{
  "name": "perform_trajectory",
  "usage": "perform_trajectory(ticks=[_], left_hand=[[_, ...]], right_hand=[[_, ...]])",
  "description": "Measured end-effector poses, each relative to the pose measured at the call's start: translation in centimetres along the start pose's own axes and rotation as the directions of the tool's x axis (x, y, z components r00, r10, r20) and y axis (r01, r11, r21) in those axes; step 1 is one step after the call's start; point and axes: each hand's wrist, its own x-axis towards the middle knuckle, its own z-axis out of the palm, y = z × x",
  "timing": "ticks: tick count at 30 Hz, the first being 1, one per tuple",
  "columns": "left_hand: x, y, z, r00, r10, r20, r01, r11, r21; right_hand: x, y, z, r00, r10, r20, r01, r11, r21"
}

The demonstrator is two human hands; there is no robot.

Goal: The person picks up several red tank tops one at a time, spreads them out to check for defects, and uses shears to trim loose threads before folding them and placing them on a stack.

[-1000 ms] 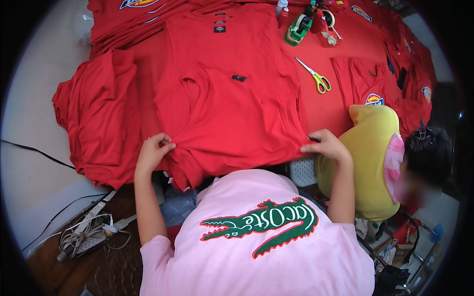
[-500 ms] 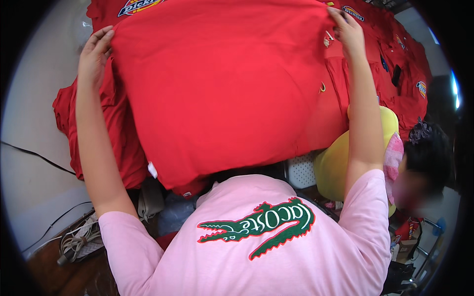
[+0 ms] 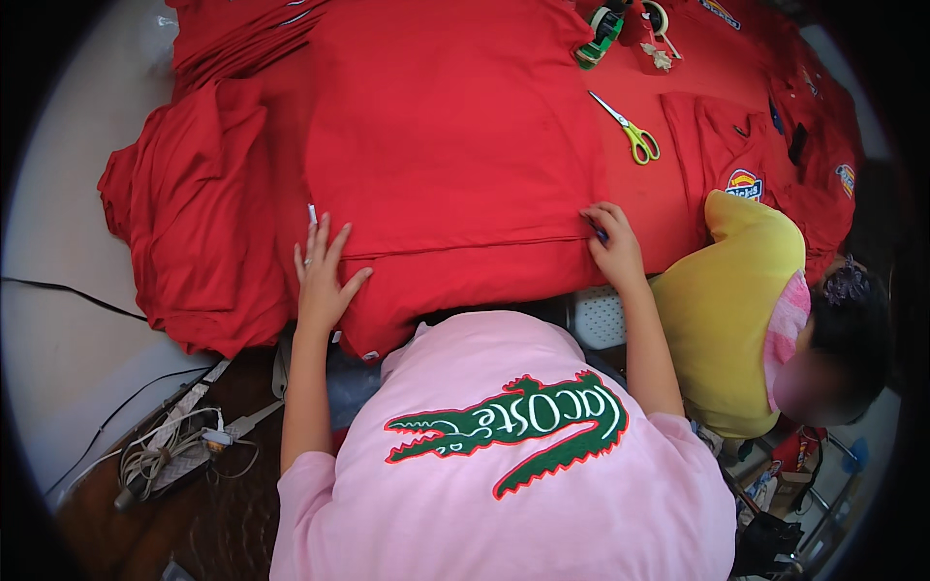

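**Red shirt spread flat, both hands at its near edge**

Red shirt [image 3: 455, 145] lies back-up and flat on the counter [image 3: 659, 208], on top of other red garments, its lower hem hanging toward the person. A fold line runs across it just above the hem.

Left hand [image 3: 325, 276] rests palm-down on the shirt's near left corner, fingers spread, nothing gripped. A small white tag [image 3: 312, 214] sticks up just beyond the fingertips.

Right hand [image 3: 612, 247] sits at the shirt's near right edge, fingers curled, pinching the cloth at the fold line.

Left of the shirt, a heap of red garments [image 3: 189, 232] slumps over the counter edge. Further stacked red pieces [image 3: 242, 34] lie at the far left.

Right of the shirt: yellow-handled scissors [image 3: 630, 131] lying flat on red cloth, well apart from the right hand. Beyond them a green tape dispenser [image 3: 601, 34]. Another folded red shirt with a round patch [image 3: 741, 160] lies to the right.

A second person in a yellow top [image 3: 736, 290] bends low beside the right arm.

Cables and a power strip [image 3: 174, 445] lie on the floor, lower left.
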Motion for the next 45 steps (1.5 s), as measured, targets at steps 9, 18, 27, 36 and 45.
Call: perform_trajectory(ticks=[9, 18, 27, 36, 45], left_hand=[[-3.9, -3.4, 1.5, 0.924, -0.227, -0.307, 0.160, 0.960, -0.230], [3.5, -5.9, 0.3, 0.895, -0.134, -0.425, 0.010, 0.959, -0.282], [10.4, 0.7, -1.5, 0.896, 0.049, -0.441, -0.161, 0.962, -0.220], [14.4, 6.7, 4.1, 0.939, 0.127, -0.319, -0.206, 0.952, -0.228], [14.1, 10.3, 3.1, 0.874, 0.347, -0.340, -0.411, 0.902, -0.135]], right_hand=[[-0.3, 1.0, -0.2, 0.990, 0.023, -0.142, -0.036, 0.996, -0.087], [7.0, 1.0, -1.3, 0.932, 0.338, -0.127, -0.232, 0.830, 0.507], [8.4, 8.1, 0.7, 0.869, 0.173, -0.463, -0.140, 0.985, 0.105], [7.8, 0.2, 0.0, 0.799, -0.191, -0.570, 0.099, 0.977, -0.189], [14.9, -10.9, 7.6, 0.954, -0.296, -0.041, 0.298, 0.954, 0.042]])
